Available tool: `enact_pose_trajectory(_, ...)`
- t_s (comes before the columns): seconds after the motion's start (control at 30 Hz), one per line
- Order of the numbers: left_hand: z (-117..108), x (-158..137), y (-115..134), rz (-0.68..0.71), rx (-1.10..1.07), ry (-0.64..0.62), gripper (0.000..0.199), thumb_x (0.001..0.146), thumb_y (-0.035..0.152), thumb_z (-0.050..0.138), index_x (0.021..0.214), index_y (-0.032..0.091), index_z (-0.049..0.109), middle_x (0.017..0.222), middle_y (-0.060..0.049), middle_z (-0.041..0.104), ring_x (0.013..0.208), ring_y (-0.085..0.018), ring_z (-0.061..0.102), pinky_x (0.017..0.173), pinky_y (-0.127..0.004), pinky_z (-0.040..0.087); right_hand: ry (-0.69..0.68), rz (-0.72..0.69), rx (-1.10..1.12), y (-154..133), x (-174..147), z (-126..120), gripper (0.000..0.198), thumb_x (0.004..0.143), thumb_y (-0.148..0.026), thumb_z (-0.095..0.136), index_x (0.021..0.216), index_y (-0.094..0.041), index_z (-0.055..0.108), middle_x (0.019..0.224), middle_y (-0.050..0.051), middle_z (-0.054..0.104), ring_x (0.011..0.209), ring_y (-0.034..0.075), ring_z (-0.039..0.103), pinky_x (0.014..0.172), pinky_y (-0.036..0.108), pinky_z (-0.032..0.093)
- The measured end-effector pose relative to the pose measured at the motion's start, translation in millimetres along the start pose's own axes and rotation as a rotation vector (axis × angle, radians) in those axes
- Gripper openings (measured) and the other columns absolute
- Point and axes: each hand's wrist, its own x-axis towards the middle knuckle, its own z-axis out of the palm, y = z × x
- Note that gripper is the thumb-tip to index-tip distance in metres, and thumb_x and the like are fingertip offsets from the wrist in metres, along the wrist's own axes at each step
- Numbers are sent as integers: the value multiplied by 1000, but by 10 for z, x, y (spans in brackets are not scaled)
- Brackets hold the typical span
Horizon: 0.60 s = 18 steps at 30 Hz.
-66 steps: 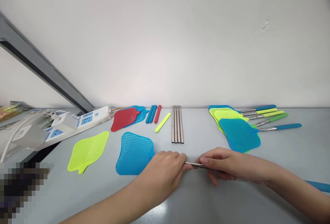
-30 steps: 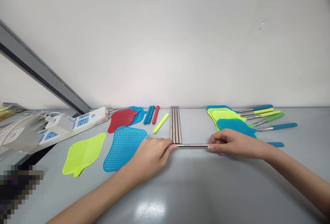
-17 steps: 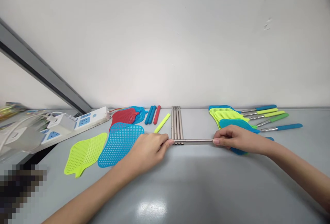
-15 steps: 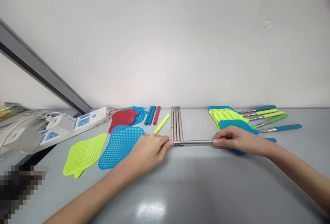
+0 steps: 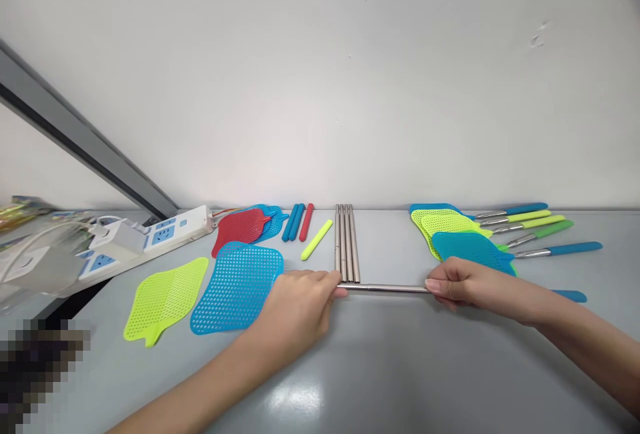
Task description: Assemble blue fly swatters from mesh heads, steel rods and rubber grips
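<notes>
A telescopic metal rod (image 5: 387, 288) lies level between my two hands, just in front of several matching metal rods (image 5: 349, 244) laid side by side on the table. My left hand (image 5: 303, 301) is closed around the rod's left end, beside a blue fly swatter head (image 5: 237, 284). With thumb and fingers, my right hand (image 5: 457, 284) pinches the other end. Behind my right hand is a group of fly swatters with handles, a blue swatter head (image 5: 470, 251) nearest. A blue handle end (image 5: 570, 296) shows past my right wrist.
Left of the rods lie a yellow handle grip (image 5: 317, 239), a red grip (image 5: 307, 223) and two blue grips (image 5: 293, 223). A yellow-green swatter head (image 5: 165, 297) and a red one (image 5: 240, 231) sit farther left, near a white power strip (image 5: 187, 224). A wall stands behind the table.
The held rod has come slightly nearer to me, and my left fingers have gone from a fingertip pinch to wrapping round it. The blue handle end by my right arm now appears farther right.
</notes>
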Motion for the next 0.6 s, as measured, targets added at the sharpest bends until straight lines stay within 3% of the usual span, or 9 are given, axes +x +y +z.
enact_pose_trajectory(0.17, 76, -54, 87, 12, 26, 67, 19, 81, 14, 34, 68, 19, 47, 62, 0, 60, 59, -16, 55, 51, -26, 28, -53, 102, 79, -23, -51, 62, 43, 78, -51, 43, 54, -16, 40, 51, -5, 25, 48, 8, 20, 46, 24, 16)
enact_pose_trajectory(0.37, 117, -130, 213, 59, 59, 203, 22, 82, 17, 34, 65, 19, 48, 56, 0, 57, 53, -15, 52, 49, -27, 27, -106, 272, 259, -23, -61, 162, 36, 76, -51, 47, 63, -17, 45, 60, -2, 40, 48, 8, 25, 44, 22, 19)
enact_pose_trajectory(0.6, 342, -173, 293, 9, -93, 206, 18, 82, 17, 37, 67, 19, 47, 61, 0, 58, 55, -14, 52, 51, -26, 32, -100, 225, -7, 11, -78, 110, 46, 78, -59, 38, 67, -18, 56, 60, -1, 38, 54, 10, 33, 51, 23, 25)
